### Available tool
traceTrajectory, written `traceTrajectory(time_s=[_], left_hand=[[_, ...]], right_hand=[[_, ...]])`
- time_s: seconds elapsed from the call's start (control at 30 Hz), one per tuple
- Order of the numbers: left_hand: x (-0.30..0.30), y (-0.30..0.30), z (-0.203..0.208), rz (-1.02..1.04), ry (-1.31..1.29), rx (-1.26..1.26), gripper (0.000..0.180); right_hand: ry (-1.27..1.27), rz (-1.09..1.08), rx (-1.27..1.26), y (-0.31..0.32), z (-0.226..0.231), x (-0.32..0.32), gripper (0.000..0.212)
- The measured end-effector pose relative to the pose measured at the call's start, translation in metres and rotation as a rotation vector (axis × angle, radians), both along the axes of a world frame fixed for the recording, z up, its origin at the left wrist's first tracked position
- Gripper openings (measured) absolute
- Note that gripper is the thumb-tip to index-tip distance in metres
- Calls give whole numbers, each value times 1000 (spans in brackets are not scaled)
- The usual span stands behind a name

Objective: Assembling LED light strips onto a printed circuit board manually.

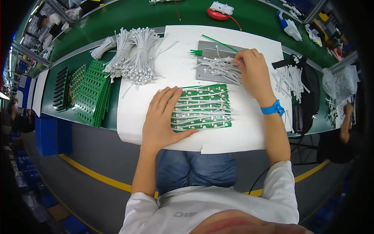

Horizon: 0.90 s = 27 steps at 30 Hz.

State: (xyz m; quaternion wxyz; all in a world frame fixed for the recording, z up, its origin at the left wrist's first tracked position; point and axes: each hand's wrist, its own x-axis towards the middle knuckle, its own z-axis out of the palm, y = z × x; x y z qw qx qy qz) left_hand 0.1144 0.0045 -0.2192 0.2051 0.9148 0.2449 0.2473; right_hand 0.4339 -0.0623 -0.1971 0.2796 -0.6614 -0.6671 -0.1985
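Writing: shirt (226, 201) carries small dark lettering on its front, left uncopied here.

Edges and room: white sheet (130, 113) covers the middle of the green bench (112, 119), its front edge curving toward the lap, with a small notch there. Bare sheet shows between the cable bundles and the grey plate (202, 74), and in a strip right of the circuit board (227, 93). Board lies flat on the sheet, just in front of the plate and near the front edge.

Hands: left hand (161, 115) open, fingers spread over the board's left edge, thumb along its near edge. Right hand (249, 70) bent over the plate's right side, thumb and fingertips drawn together at the loose cables (222, 68); cannot tell whether one is gripped. Blue strap (273, 109) on the right wrist.

Counts: one board under the left hand, several white cables (200, 102) across it, overlapping, no firm count. One plate, one thin green stick (218, 42) slanting over it. Three cable bundles (142, 50) at upper left. One leaning stack of green boards (91, 91), number unclear. One loose cable pile (290, 82) at right, beside one black bag (310, 91).
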Motion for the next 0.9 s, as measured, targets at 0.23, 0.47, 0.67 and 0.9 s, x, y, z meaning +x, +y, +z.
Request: traceTrajectory(time_s=[0.23, 0.47, 0.67, 0.9], left_hand=[[0, -2, 0, 11, -33, 31, 107], [0, -3, -1, 15, -2, 31, 105], [-1, 1, 2, 26, -133, -36, 87], [10, -11, 17, 112, -349, -124, 39]], right_hand=[[47, 112, 4, 7, 23, 14, 11], [631, 316, 0, 3, 51, -42, 23], [1064, 439, -302, -4, 20, -74, 15], [1370, 526, -664, -12, 8, -93, 19]])
